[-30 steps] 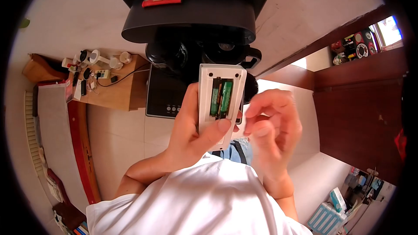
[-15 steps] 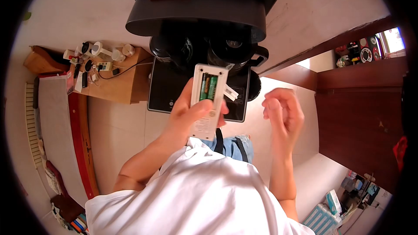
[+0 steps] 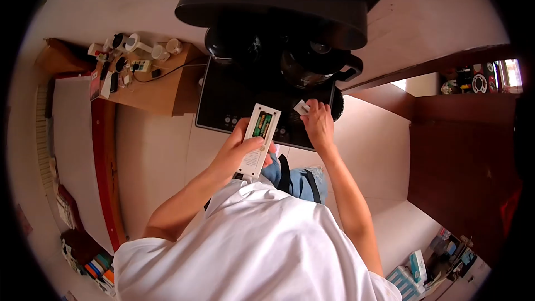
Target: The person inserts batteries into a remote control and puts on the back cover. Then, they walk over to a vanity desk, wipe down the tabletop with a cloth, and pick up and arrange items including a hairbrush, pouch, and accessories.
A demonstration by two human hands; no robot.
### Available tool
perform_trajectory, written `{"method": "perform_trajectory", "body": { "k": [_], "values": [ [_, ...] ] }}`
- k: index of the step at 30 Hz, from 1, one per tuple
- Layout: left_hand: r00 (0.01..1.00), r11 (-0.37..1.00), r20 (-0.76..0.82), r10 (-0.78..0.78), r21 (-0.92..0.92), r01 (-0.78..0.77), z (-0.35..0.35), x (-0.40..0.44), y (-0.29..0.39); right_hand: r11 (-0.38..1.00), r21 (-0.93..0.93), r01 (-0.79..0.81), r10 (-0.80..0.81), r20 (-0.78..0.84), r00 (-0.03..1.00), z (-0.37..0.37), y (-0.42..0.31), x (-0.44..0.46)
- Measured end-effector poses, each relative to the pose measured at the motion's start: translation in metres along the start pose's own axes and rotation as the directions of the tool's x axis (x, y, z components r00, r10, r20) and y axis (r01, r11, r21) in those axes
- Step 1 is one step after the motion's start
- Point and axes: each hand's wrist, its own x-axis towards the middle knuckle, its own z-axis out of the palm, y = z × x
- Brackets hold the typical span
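Observation:
My left hand [image 3: 229, 153] grips a white remote control [image 3: 253, 159], its back turned up and its thumb lying across it. The battery compartment is uncovered, and green batteries [image 3: 262, 125] show inside. To the right, my right hand [image 3: 320, 127] has its fingers closed on the edge of a small white battery cover [image 3: 301, 107] over the black machine top [image 3: 223, 97]. Fingertips partly hide the cover, so I cannot tell whether it still rests on that surface.
Dark glass pots [image 3: 304, 72] stand on the machine beneath its black upper housing [image 3: 267, 0]. At left, a wooden cabinet [image 3: 161, 95] carries cups, cables and a power strip [image 3: 141, 66]. A dark red wooden door [image 3: 460, 156] is at right.
My right hand has moved left and forward from the air onto the battery cover. The remote control has lowered slightly in my left hand and tilted to the right.

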Motion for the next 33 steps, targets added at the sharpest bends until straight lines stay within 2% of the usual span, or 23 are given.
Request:
{"method": "perform_trajectory", "body": {
  "k": [2,5,9,12,15,16,17,18,19,20,22,24,26,28,29,33],
  "values": [
    [0.999,1.000,0.035,0.020,0.002,-0.020,0.001,-0.002,0.006,0.999,0.022,-0.036,0.034,0.081,0.996,0.007,0.007,-0.001],
    [0.992,0.998,0.106,0.063,-0.038,-0.059,0.001,-0.003,0.006,0.998,-0.017,-0.066,0.066,0.035,0.997,-0.005,-0.004,0.001],
    [0.959,0.988,0.282,0.018,-0.155,0.027,0.004,-0.007,0.020,0.989,-0.024,-0.143,0.144,0.048,0.988,-0.005,-0.002,0.004],
    [0.939,0.973,0.341,0.050,-0.230,0.032,0.007,-0.008,0.024,0.971,0.037,-0.236,0.229,0.145,0.963,-0.007,0.000,0.005],
    [0.932,0.984,0.356,0.065,-0.180,0.000,0.010,-0.010,0.030,0.960,0.252,-0.119,0.134,-0.043,0.990,-0.039,-0.018,0.000],
    [0.930,0.987,0.361,0.075,-0.161,-0.017,0.010,-0.011,0.030,0.921,0.376,-0.106,0.152,-0.095,0.984,-0.062,-0.029,0.000],
    [0.936,0.990,0.343,0.077,-0.140,-0.030,0.012,-0.012,0.029,0.865,0.493,-0.088,0.181,-0.143,0.973,-0.085,-0.040,-0.001],
    [0.942,0.992,0.328,0.075,-0.117,-0.038,0.015,-0.012,0.028,0.747,0.665,-0.011,0.168,-0.172,0.971,-0.100,-0.042,-0.004],
    [0.945,0.995,0.319,0.073,-0.092,-0.045,0.018,-0.012,0.028,0.651,0.758,0.037,0.139,-0.168,0.976,-0.125,-0.053,-0.006],
    [0.937,0.993,0.340,0.080,-0.109,-0.045,0.021,-0.012,0.029,0.679,0.715,0.169,0.059,-0.283,0.957,-0.146,-0.065,-0.007],
    [0.921,0.988,0.377,0.102,-0.146,-0.050,0.029,-0.011,0.033,0.531,0.794,0.296,-0.049,-0.320,0.946,-0.167,-0.085,-0.011],
    [0.899,0.992,0.428,0.092,-0.117,-0.046,0.032,-0.012,0.038,0.593,0.707,0.386,-0.149,-0.375,0.915,-0.175,-0.098,-0.012],
    [0.906,0.998,0.419,0.065,-0.051,-0.048,0.038,-0.015,0.041,0.671,0.625,0.398,-0.157,-0.406,0.901,-0.173,-0.102,-0.016],
    [0.897,0.997,0.437,0.065,-0.059,-0.043,0.043,-0.016,0.043,0.745,0.521,0.416,-0.175,-0.449,0.876,-0.171,-0.103,-0.017],
    [0.904,0.998,0.424,0.057,-0.051,-0.040,0.047,-0.017,0.043,0.769,0.435,0.468,-0.233,-0.491,0.839,-0.173,-0.101,-0.013],
    [0.903,0.999,0.428,0.043,-0.026,-0.035,0.052,-0.019,0.048,0.785,0.435,0.441,-0.243,-0.438,0.865,-0.187,-0.110,-0.013]
  ]
}}
